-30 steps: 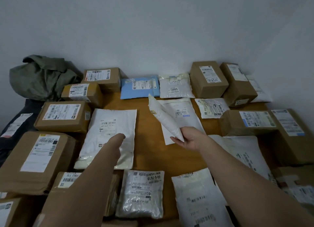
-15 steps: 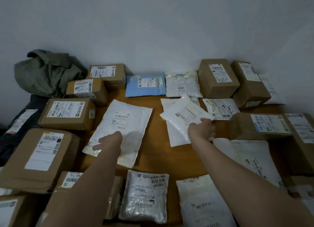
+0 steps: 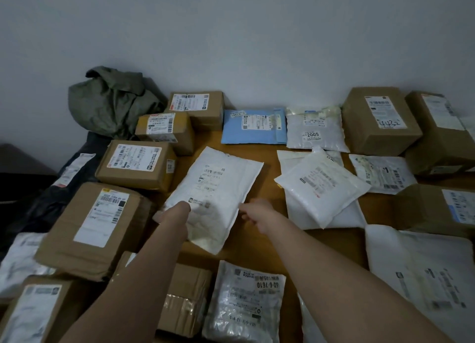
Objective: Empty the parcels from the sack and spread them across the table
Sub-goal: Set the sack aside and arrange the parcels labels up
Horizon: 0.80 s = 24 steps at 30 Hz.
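A: Sack (image 3: 113, 103) lies slumped at the far left corner, apparently emptied. Parcels cover most of the bench (image 3: 267, 250). Step in hand, I'd judge: shifting the big white mailer (image 3: 213, 196) at centre.

B: Hands?

A: Left hand (image 3: 177, 211) rests on the mailer's near left edge; fingers hidden from this angle, so cannot tell whether it grips or only presses. Right hand (image 3: 257, 212) is at the mailer's right edge, fingers loosely curled, holding nothing that I can see.

B: How to do it well?

A: Slide the mailer flat rather than lift; it looks soft and would sag. Bare wood shows just right of it and below. Keep it off the carton (image 3: 138, 162) to the left.

B: Anything else?

A: A small white pouch (image 3: 321, 185) lies tilted on top of another white mailer to the right. That overlap probably wants spreading next
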Available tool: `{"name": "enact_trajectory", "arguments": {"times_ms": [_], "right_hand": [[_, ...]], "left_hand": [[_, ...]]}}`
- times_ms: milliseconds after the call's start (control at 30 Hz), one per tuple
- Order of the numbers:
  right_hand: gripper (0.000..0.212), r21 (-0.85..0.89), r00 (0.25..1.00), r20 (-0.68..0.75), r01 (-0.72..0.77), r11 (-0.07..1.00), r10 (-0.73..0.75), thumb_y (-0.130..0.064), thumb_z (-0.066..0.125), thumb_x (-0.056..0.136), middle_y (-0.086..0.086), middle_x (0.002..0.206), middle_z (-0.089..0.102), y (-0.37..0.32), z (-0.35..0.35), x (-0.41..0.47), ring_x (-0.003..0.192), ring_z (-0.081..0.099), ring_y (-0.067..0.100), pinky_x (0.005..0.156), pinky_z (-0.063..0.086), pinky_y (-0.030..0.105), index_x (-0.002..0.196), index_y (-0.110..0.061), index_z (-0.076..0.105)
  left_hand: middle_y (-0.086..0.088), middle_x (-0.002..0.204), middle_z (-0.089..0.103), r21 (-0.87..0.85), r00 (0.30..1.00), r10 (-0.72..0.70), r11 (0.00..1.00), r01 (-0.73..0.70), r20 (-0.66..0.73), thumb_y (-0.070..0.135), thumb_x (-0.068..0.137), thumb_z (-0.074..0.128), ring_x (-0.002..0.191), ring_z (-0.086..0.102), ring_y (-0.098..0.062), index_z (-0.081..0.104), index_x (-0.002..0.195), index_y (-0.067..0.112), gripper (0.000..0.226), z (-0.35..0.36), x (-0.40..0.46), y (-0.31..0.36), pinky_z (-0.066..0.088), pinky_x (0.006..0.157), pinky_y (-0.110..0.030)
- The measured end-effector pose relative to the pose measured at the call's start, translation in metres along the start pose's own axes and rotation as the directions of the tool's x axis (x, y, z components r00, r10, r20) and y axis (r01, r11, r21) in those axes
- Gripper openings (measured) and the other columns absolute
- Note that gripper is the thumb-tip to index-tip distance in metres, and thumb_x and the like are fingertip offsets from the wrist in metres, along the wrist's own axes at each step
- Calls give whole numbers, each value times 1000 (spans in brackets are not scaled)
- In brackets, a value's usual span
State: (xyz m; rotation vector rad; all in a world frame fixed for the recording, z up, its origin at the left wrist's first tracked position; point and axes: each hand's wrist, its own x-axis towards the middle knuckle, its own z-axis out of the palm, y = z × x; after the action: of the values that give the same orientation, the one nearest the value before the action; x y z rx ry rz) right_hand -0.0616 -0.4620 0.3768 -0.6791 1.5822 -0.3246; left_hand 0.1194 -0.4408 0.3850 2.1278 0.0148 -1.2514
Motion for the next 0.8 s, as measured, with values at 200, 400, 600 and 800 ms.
{"name": "enact_trajectory", "arguments": {"times_ms": [200,400,600,800], "right_hand": [[7,-218,867,381,-252,943,320,-9,62,89,9,87,72,-5,-12,-25,72,63,11,58,50,13,93,-4,64],[28,-452,897,259,-216,865,359,-29,61,93,5,86,74,-10,-35,-31,72,67,12,60,54,15,102,-4,66],[50,-620,941,-295,-55,783,-167,-26,59,83,8,124,52,-6,-46,-11,110,55,26,88,52,33,128,-9,44],[22,-591,968,-243,-92,802,-68,-26,55,88,-1,81,46,11,-53,-1,72,50,14,74,51,26,104,-11,51]], "left_hand": [[-13,132,52,-68,992,117,990,-120,-49,14,89,55,120,51,-34,45,135,5,48,1,-9,11,44,92,-41],[-10,131,53,-60,953,247,964,-261,-177,22,91,54,116,53,-29,54,125,12,35,10,-10,21,44,93,-35],[-18,137,49,97,1000,10,995,-11,9,19,86,53,124,49,-36,47,135,6,51,11,-4,9,42,99,-45],[-13,118,56,116,999,-9,993,13,-32,21,81,59,107,55,-31,52,118,10,40,17,-4,8,48,91,-41]]}}
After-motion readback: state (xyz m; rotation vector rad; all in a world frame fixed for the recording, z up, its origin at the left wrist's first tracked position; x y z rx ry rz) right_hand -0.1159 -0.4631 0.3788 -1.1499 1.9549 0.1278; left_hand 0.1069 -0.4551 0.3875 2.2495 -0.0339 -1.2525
